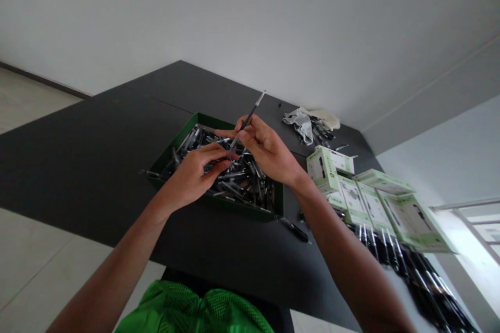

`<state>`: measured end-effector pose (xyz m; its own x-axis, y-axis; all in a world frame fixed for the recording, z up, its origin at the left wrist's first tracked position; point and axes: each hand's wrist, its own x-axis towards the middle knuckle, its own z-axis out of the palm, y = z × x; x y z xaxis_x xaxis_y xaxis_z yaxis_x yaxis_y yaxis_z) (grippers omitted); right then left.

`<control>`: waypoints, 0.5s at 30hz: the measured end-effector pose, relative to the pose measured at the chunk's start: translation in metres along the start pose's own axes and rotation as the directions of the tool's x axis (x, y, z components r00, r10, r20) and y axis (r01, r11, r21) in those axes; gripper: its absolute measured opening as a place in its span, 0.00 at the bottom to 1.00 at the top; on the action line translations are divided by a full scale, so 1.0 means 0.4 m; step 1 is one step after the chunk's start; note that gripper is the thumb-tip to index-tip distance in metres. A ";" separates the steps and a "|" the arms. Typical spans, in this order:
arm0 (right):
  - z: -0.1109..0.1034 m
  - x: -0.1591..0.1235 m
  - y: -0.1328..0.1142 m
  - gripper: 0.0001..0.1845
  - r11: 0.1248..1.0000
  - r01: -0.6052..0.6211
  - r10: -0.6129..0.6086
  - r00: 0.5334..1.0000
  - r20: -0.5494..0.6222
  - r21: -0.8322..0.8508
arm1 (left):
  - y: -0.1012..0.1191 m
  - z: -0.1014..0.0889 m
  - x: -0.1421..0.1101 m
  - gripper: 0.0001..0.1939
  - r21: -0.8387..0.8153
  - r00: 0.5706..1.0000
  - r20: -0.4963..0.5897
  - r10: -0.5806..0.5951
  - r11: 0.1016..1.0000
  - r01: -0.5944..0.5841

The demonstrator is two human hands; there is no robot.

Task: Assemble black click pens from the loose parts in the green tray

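A thin pen refill [249, 116] with a dark middle, a pale upper end and a tiny red tip slants up above the box. My right hand [269, 151] pinches its middle between thumb and fingers. Lower down, my left hand [199, 169] has its fingers closed at the bottom end of the refill; the exact contact there is partly hidden. Beneath both hands lies a green box [175, 141] filled with loose black and clear pen parts [244, 182].
The box stands on a dark table [97, 151]. A black pen [297, 230] lies by its near right corner. To the right are pale green cartons [351, 195] and rows of pens [422, 276]. Light gloves [302, 124] lie over more pens at the back, near the wall.
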<state>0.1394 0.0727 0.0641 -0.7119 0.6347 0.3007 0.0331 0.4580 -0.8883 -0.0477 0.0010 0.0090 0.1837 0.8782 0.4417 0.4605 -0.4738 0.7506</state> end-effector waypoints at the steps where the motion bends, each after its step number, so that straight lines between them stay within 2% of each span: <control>1: -0.001 -0.001 -0.002 0.14 1.000 0.011 -0.011 1.000 0.007 -0.004 | -0.001 0.000 0.000 0.12 0.006 1.000 0.001 0.005 1.000 -0.005; 5: -0.013 -0.011 -0.010 0.10 0.999 0.016 -0.014 0.999 0.031 -0.042 | -0.001 0.002 0.000 0.12 0.011 1.000 0.006 0.006 1.000 -0.006; 9: -0.020 -0.024 -0.013 0.09 0.978 0.018 -0.014 1.000 0.020 -0.208 | 0.000 0.006 0.000 0.13 -0.009 1.000 -0.005 0.025 1.000 -0.025; 12: -0.019 -0.029 -0.016 0.12 0.969 0.043 -0.030 0.998 0.057 -0.244 | -0.001 0.008 -0.002 0.13 0.006 0.999 -0.016 0.029 1.000 -0.029; 15: -0.033 -0.043 -0.036 0.19 0.959 0.053 -0.028 0.995 0.094 -0.277 | 0.005 0.008 -0.003 0.14 0.014 1.000 0.010 0.020 1.000 -0.020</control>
<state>0.1605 0.0634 0.0761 -0.7753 0.5605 0.2912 0.1886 0.6454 -0.7401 -0.0443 -0.0009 0.0085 0.2014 0.8691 0.4518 0.4685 -0.4906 0.7347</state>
